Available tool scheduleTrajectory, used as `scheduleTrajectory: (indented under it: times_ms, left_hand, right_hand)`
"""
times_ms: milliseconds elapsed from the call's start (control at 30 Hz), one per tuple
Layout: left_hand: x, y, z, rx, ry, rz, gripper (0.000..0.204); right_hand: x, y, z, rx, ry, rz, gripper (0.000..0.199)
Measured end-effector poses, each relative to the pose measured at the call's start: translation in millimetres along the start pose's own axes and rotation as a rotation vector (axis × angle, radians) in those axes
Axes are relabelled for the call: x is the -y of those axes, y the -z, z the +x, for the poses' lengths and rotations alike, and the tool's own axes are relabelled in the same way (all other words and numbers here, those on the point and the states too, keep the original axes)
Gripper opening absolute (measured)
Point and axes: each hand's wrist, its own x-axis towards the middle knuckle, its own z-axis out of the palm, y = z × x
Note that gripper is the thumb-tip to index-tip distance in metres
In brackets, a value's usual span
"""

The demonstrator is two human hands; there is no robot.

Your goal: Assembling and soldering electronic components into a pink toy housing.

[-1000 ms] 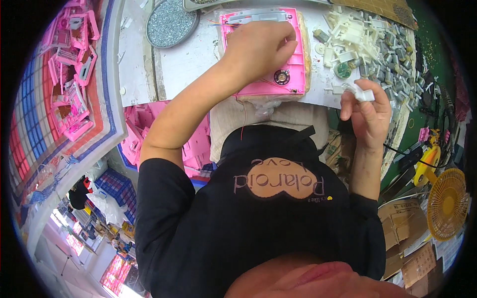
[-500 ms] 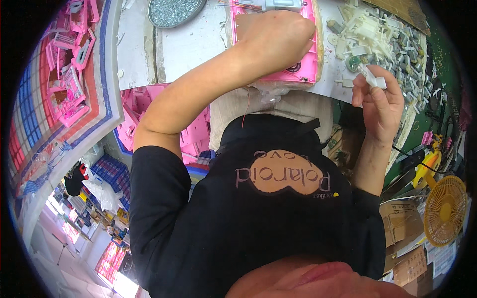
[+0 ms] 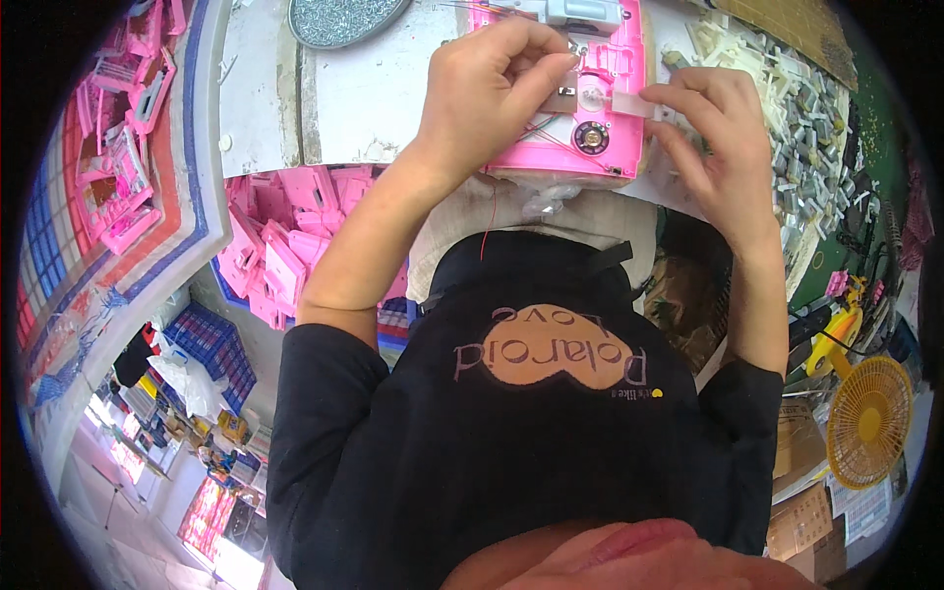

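Note:
A pink plastic housing (image 3: 629,147) lies on the bench in front of me, with a round black speaker (image 3: 591,138), thin wires and a small brown board (image 3: 561,100) in it. Over its middle is my left hand (image 3: 492,93), closed in a pinch; what sits between thumb and forefinger is too small to make out. From the right, my right hand (image 3: 723,128) grips a whitish plastic piece (image 3: 631,104) between thumb and fingers. That piece reaches over the housing's right edge, close to a round clear part (image 3: 592,96).
A round dish (image 3: 346,22) of small metal screws stands at the back left. White plastic parts and small grey motors (image 3: 811,147) are heaped on the right. Pink housings (image 3: 285,261) fill a container below the bench's left side. A yellow fan (image 3: 869,423) stands lower right.
My left hand has drawn back to the left, uncovering the speaker and inner parts. My right hand has moved up and left, bringing the whitish plastic piece to the housing.

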Motion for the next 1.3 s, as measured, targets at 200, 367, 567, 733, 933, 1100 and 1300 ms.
scheduleTrajectory:
  times_ms: [200,367,567,733,933,1100,1300]
  left_hand:
    - [-0.5,-3.8,0.0,-0.035,-0.057,-0.051,0.012]
    - [-0.5,-3.6,0.2,-0.033,-0.080,-0.034,0.011]
    - [3.7,-5.9,-1.5,-0.039,-0.131,0.051,0.010]
    - [-17.1,0.9,-8.4,-0.048,-0.083,0.047,0.012]
    - [-26.3,-3.0,-34.7,0.166,-0.224,0.449,0.017]
    - [-27.3,-7.0,-35.7,0.129,-0.248,0.542,0.016]
    - [-26.4,-14.2,-39.9,0.096,-0.247,0.511,0.013]
  right_hand:
    - [6.8,-0.2,21.7,0.085,0.130,0.028,0.033]
    - [-12.9,-27.9,-1.3,-0.023,-0.051,0.309,0.028]
    - [-3.5,-20.9,11.6,0.104,-0.009,0.067,0.031]
    - [2.7,-2.2,11.4,0.237,0.024,-0.021,0.034]
    - [5.7,-6.8,-4.7,0.008,-0.086,0.159,0.025]
    - [14.4,-7.0,-7.5,-0.021,-0.098,0.171,0.025]
    - [19.4,-2.8,-12.8,-0.035,-0.146,0.175,0.027]
